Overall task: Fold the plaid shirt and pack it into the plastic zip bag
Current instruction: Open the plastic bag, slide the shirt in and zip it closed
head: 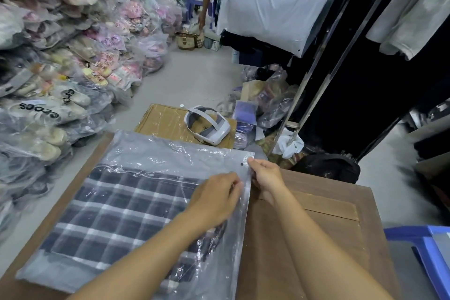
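The folded plaid shirt (pixel 117 212), navy with white checks, lies flat inside the clear plastic zip bag (pixel 151 156) on the wooden table (pixel 304 234). The bag's zip edge runs along its right side. My left hand (pixel 216 202) presses on the bag at that edge, fingers bent down onto the plastic. Beside it, my right hand (pixel 265 178) pinches the zip strip near the bag's far right corner. Both forearms cross the lower part of the view and hide the near right part of the bag.
A white headset (pixel 208 126) rests on a cardboard box (pixel 160 122) beyond the table. Heaps of bagged shoes (pixel 60 68) line the left. Dark clothes hang on a metal rack (pixel 341 56) at right. A blue plastic stool (pixel 428 251) stands at lower right. A person bends down far back.
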Demonstrator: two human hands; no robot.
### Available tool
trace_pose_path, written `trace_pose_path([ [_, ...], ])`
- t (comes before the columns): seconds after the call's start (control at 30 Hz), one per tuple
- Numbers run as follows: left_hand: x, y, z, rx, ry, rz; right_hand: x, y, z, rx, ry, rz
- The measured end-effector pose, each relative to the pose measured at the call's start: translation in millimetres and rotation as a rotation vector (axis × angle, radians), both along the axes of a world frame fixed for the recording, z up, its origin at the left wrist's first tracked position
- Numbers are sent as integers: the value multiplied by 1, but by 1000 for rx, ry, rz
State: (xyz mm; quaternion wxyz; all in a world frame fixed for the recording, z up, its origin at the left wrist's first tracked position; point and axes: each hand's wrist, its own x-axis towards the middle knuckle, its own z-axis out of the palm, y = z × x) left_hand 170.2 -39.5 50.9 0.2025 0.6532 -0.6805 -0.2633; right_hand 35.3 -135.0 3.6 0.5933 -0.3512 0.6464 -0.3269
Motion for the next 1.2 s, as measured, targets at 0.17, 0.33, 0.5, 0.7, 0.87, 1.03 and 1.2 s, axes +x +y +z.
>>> trace_pose_path([
  [0.17,0,-77,-2,-43,-106,-13,-1,8,-8,30,-112,-78],
  [0.33,-9,-126,-7,174,-274,-233,-4,11,-4,18,-136,-101],
  [0.5,-8,-146,-11,296,26,-211,-6,13,4,23,-88,-53],
  [0.7,-13,-147,-19,236,72,-106,-7,26,-1,6,-72,-8],
  [0.87,-17,-151,-23,180,77,-41,-18,57,-5,55,-95,88],
  [1.03,-31,-154,-29,162,45,-54,-39,93,-2,124,-115,174],
  [1.2,-49,-157,-30,176,29,17,-67,128,9,178,-55,376],
])
